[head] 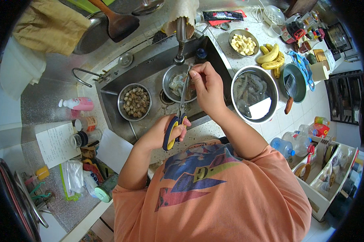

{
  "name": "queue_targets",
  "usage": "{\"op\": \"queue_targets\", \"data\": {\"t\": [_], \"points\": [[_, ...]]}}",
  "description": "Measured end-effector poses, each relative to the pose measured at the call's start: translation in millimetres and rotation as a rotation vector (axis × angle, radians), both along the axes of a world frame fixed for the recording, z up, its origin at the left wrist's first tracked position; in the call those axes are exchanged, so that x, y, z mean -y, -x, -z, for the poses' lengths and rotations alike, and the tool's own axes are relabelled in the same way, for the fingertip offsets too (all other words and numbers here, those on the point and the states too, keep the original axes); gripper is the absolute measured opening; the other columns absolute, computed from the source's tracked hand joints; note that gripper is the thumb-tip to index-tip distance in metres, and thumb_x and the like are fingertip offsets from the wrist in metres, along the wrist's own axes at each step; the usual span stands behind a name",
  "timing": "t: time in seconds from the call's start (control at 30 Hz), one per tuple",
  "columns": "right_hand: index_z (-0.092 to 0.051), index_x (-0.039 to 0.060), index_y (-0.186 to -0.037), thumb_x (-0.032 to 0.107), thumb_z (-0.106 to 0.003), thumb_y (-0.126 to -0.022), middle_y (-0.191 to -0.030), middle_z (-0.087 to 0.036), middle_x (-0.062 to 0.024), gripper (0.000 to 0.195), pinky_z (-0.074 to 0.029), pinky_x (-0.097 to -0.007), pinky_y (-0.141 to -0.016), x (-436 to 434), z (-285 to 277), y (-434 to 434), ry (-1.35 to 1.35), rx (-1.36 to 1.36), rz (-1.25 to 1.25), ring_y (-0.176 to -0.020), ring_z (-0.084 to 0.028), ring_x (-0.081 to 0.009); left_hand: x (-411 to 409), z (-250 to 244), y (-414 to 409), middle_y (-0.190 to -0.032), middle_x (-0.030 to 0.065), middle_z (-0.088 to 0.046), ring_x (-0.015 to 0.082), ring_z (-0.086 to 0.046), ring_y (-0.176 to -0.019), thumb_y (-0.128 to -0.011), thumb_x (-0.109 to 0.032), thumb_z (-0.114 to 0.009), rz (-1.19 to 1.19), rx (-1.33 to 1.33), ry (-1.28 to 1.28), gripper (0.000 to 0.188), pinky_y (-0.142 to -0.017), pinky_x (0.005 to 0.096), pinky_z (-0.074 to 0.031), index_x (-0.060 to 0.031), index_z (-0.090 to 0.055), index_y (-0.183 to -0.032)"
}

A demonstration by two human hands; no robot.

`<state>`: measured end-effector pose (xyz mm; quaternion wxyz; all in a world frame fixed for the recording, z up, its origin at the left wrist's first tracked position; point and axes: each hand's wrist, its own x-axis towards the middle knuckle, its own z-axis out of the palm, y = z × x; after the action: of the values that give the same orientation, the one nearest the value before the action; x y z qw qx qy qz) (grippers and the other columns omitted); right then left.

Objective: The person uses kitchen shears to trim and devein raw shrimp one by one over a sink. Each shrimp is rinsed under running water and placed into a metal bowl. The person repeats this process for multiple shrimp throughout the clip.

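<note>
My left hand (170,130) grips the navy and yellow handles of a pair of scissors (184,93), whose blades point away from me over the sink. Close to the blade tips, my right hand (208,87) has its thumb and forefinger pinched together; anything between them is too small to make out. Under the blades, a metal bowl (167,86) in the sink holds peeled-looking translucent shrimp (178,82); my right hand hides part of it. To the right of the sink, a large steel basin (234,104) contains whole grey shrimp (250,86) in water and a white piece (260,109).
A bowl of small shellfish (136,102) sits in the sink (109,110), left of the shrimp bowl. The faucet (180,39) hangs just beyond my hands. Peeled garlic (244,44), bananas (271,57) and a green pan (303,90) stand on the right. A pink pump bottle (80,103) is at left.
</note>
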<state>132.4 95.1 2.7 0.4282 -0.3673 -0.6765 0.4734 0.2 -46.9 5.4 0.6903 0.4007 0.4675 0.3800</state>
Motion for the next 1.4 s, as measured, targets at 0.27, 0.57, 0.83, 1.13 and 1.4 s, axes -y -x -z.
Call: {"op": "queue_targets", "data": {"t": [0.27, 0.57, 0.83, 1.13, 1.4], "points": [[-0.053, 0.0001, -0.086, 0.007, -0.061, -0.088, -0.074, -0.056, -0.0121, 0.01, -0.045, -0.0325, -0.061, 0, 2, 4, 0.006, -0.08, 0.06, -0.064, -0.054, -0.0227, -2, -2, -1, -0.072, 0.0045, -0.056, 0.012, -0.054, -0.064, -0.09, -0.018, -0.052, 0.006, 0.016, 0.016, 0.023, -0.06, 0.0261, -0.045, 0.0009, -0.054, -0.104], [-0.052, 0.0009, -0.087, 0.007, -0.059, -0.091, -0.075, -0.057, -0.0095, 0.01, -0.045, -0.0291, -0.057, 0, 5, 2, 0.062, -0.066, 0.01, -0.063, -0.055, -0.0158, -5, -2, 0, -0.066, 0.0048, -0.054, 0.0138, -0.053, -0.06, -0.09, -0.021, -0.055, -0.036, 0.079, 0.017, 0.025, -0.056, 0.0275, -0.043, 0.0022, -0.054, -0.098], [-0.052, 0.0037, -0.09, 0.011, -0.054, -0.095, -0.08, -0.057, -0.002, 0.01, -0.055, -0.0255, -0.059, -6, 11, 2, 0.45, -0.277, -0.083, -0.07, -0.057, -0.0079, 9, -23, 15, -0.072, -0.0001, -0.055, 0.0082, -0.053, -0.063, -0.08, -0.009, -0.072, -0.406, -0.071, 0.046, 0.02, -0.059, 0.0237, -0.045, -0.0027, -0.058, -0.093], [-0.053, 0.0071, -0.099, 0.016, -0.055, -0.095, -0.091, -0.058, -0.0016, 0.01, -0.051, -0.0268, -0.074, 3, 13, 15, 0.724, -0.277, -0.22, -0.084, -0.058, -0.0101, -43, 19, -5, -0.081, 0.0025, -0.063, 0.0093, -0.058, -0.071, -0.07, -0.013, -0.08, -0.682, -0.42, -0.072, 0.035, -0.066, 0.0242, -0.048, -0.0002, -0.06, -0.096], [-0.055, 0.0001, -0.104, 0.004, -0.065, -0.085, -0.092, -0.061, -0.0039, 0.022, -0.05, -0.024, -0.071, 29, 48, 23, 0.595, -0.263, -0.214, -0.084, -0.058, -0.0106, -48, 51, -12, -0.076, 0.0146, -0.065, 0.0268, -0.065, -0.07, -0.068, -0.01, -0.076, -0.894, -0.7, -0.312, 0.028, -0.065, 0.0336, -0.049, 0.0005, -0.059, -0.088]]}}
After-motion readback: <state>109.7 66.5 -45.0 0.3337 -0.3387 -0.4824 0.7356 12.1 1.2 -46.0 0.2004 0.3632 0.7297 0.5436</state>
